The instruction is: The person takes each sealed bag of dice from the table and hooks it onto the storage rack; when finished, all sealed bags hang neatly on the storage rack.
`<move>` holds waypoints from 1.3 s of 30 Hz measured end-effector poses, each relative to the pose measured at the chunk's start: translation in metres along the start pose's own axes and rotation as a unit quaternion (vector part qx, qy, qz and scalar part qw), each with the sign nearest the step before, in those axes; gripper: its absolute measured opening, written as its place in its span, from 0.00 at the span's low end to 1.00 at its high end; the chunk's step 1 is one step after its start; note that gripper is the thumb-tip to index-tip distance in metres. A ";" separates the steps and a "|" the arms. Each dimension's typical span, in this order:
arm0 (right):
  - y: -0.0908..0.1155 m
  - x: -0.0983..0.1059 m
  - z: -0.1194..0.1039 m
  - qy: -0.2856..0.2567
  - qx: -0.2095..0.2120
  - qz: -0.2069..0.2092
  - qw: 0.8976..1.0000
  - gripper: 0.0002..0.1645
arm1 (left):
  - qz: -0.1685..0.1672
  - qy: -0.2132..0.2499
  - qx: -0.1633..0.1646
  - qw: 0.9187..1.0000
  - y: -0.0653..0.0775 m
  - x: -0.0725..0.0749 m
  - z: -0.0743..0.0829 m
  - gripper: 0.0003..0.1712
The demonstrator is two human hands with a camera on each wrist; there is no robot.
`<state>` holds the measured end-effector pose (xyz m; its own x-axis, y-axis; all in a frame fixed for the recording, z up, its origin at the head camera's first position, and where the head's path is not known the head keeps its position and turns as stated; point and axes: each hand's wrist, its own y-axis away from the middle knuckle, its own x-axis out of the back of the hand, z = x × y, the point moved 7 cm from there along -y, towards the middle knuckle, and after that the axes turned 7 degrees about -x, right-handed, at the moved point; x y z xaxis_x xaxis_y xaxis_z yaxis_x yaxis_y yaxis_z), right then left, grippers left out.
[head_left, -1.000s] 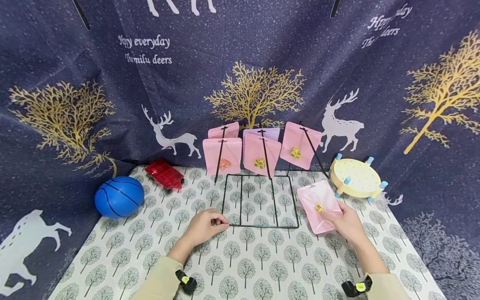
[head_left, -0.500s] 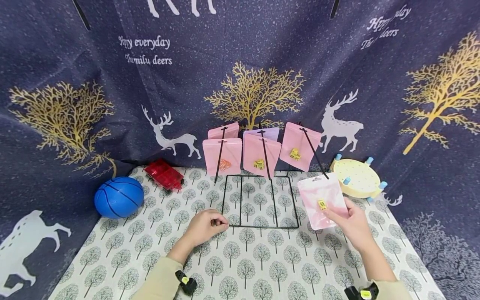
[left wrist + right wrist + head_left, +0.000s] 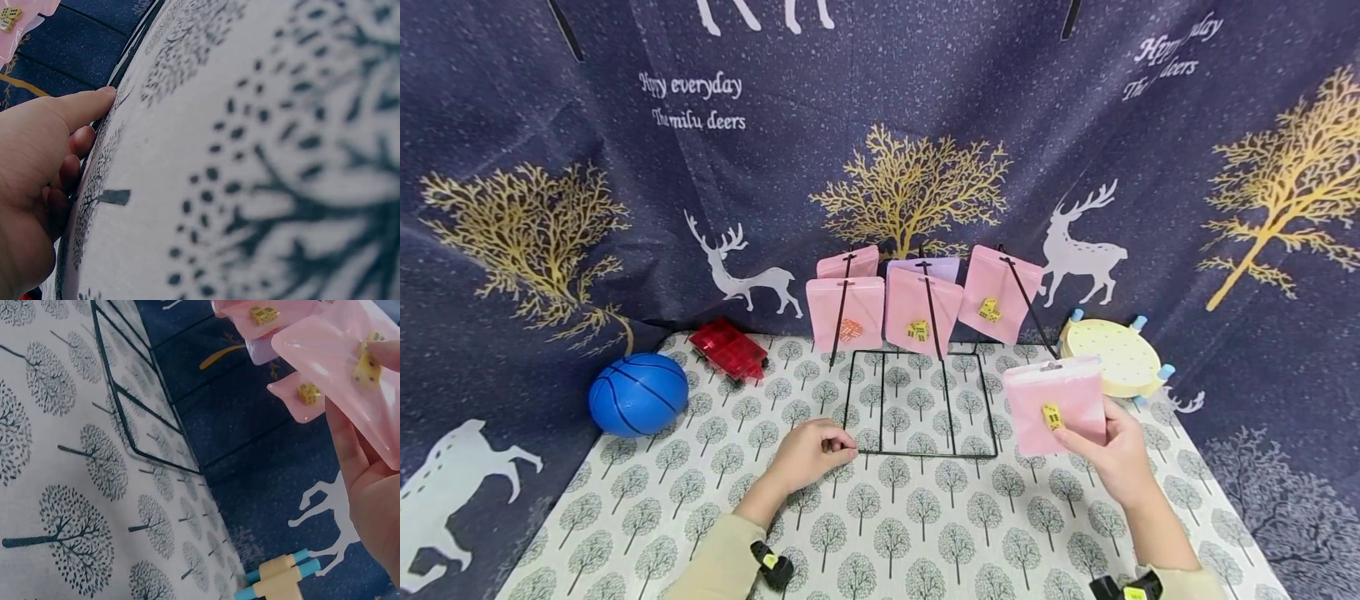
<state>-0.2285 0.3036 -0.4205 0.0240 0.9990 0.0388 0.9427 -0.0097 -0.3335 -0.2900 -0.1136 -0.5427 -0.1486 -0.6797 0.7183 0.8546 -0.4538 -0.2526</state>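
My right hand (image 3: 1116, 462) pinches a pink zip bag (image 3: 1026, 433) with yellow dice (image 3: 1052, 417) inside, thumb in front and fingers behind. The bag is upright above the table, its hang hole at the top, close to the tip of the right hook of a black wire display rack (image 3: 925, 454). My left hand (image 3: 816, 450) holds the rack's front left corner between thumb and curled fingers; the exact grip is partly hidden. On the rack's hooks hang a pink bag with orange dice (image 3: 850, 331), pink bags with yellow dice (image 3: 919, 329), and a lilac bag (image 3: 946, 265) behind.
A blue ball (image 3: 638, 394) and a red transparent toy car (image 3: 728, 348) are on the left. At the right, a pale yellow round stool (image 3: 1112, 357) with blue-tipped legs lies overturned near the bag. A dark curtain (image 3: 760, 183) hangs behind the rack.
My right hand has raised the pink bag from a slanted pose to upright and moved it slightly to the right, in front of the right hook. My left hand stays put.
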 end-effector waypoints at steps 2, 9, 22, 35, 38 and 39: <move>0.000 -0.002 -0.005 -0.014 0.021 -0.011 1.000 0.31 | 0.001 0.000 -0.002 1.000 0.000 0.000 0.000 0.06; -0.003 -0.009 -0.017 -0.052 0.057 -0.028 0.997 0.33 | 0.004 -0.002 -0.001 1.000 0.000 0.000 -0.001 0.06; -0.003 -0.023 -0.025 -0.145 0.124 -0.062 0.980 0.36 | 0.011 -0.001 -0.019 1.000 0.000 -0.001 -0.001 0.06; -0.010 -0.029 -0.024 -0.182 0.122 -0.069 0.973 0.37 | 0.005 -0.003 -0.012 1.000 0.000 -0.001 -0.002 0.06; -0.011 -0.030 -0.022 -0.172 0.113 -0.055 0.977 0.36 | 0.006 -0.002 -0.011 1.000 0.000 -0.001 -0.002 0.06; -0.011 -0.030 -0.022 -0.170 0.110 -0.051 0.978 0.35 | 0.007 -0.002 -0.011 1.000 0.000 -0.001 -0.002 0.06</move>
<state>-0.2327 0.2729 -0.3972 -0.2134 0.9515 -0.2216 0.8396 0.0627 -0.5395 -0.2908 -0.1141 -0.5451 -0.1351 -0.6832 0.7176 0.8457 -0.4569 -0.2758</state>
